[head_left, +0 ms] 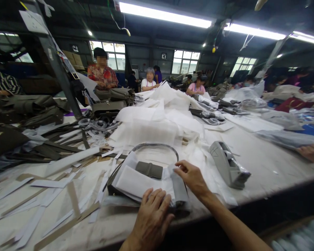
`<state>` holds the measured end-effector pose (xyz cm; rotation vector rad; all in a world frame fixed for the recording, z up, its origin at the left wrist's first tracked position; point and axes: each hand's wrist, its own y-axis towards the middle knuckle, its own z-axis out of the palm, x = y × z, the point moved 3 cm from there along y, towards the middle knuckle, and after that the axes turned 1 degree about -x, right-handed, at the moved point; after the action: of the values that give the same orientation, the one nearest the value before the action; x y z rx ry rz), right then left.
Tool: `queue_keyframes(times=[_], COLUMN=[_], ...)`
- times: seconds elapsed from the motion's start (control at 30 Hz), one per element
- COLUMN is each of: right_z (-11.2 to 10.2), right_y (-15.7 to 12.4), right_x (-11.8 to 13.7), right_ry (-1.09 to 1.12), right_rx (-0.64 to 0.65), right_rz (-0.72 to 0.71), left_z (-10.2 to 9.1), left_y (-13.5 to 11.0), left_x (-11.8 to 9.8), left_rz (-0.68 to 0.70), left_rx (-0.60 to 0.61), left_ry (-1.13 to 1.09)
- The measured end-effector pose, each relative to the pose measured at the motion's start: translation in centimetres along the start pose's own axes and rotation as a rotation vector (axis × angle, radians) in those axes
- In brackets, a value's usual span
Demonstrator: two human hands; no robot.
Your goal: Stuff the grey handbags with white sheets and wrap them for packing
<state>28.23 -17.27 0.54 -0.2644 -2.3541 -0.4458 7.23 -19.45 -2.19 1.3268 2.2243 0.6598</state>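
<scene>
A dark olive handbag [112, 183] lies at the table's front edge, partly wrapped in white foam sheet [136, 181]. Its plastic-covered handle [157, 145] arches toward the back. On top, between the folds of sheet, sits a folded olive flap or strap piece [149, 169]. My left hand [154, 212] rests with fingers spread on the front of the wrapped bag. At the bag's right side, my right hand [189, 174] has thumb and forefinger together at the edge of the foam sheet. How much sheet is between those fingertips is hard to see.
A grey tape dispenser [229, 165] stands to the right. Behind the bag rises a heap of white foam sheets [151, 125]. Paper and cardboard strips [52, 184] litter the left side. Another person's hand [312, 153] is at the right edge; several co-workers sit beyond.
</scene>
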Motion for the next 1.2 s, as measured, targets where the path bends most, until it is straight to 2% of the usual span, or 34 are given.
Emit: queue_keyframes(times=[0.1,0.17,0.23,0.27,0.33,0.43,0.53,0.7,0.83,0.93,1.07,1.2], right_z=[-7.2,-12.4,-16.5,-17.9,-19.3,-18.9,-18.0,-18.5,-19.8,-19.5,-17.6,-16.6], right_y=[-0.9,-1.5,-1.9,-2.0,-1.7,-0.6,0.4,0.4,-1.6,-4.0,-7.3,-8.7], right_x=[-4.0,-7.2,-10.2,-11.5,-13.6,-15.5,-16.2,-16.0,-15.5,-15.7,-17.5,-18.1], right_ry=[0.085,-0.001,-0.069,-0.081,-0.061,0.050,0.167,0.276,0.303,0.293,0.241,0.162], right_rx=[-0.324,-0.488,-0.530,-0.521,-0.468,-0.350,-0.283,-0.346,-0.436,-0.453,-0.407,-0.307], right_rz=[0.134,0.256,0.390,0.443,0.516,0.565,0.600,0.608,0.589,0.603,0.699,0.728], left_z=[0.2,0.4,0.6,0.8,1.1,1.4,1.4,1.3,1.4,1.3,1.0,0.8], left_y=[-0.1,-0.3,-0.5,-0.6,-0.7,-0.7,-0.8,-0.9,-0.8,-0.7,-0.5,-0.4], left_x=[-0.1,0.1,0.5,0.7,1.2,1.7,1.7,1.7,1.7,1.5,1.2,0.9], left_rz=[0.011,0.020,0.052,0.079,0.147,0.207,0.214,0.209,0.209,0.181,0.127,0.113], left_rx=[-0.039,-0.066,-0.088,-0.095,-0.108,-0.116,-0.129,-0.131,-0.126,-0.148,-0.195,-0.152], left_ry=[0.007,0.017,0.043,0.064,0.109,0.159,0.172,0.182,0.170,0.120,0.043,0.037])
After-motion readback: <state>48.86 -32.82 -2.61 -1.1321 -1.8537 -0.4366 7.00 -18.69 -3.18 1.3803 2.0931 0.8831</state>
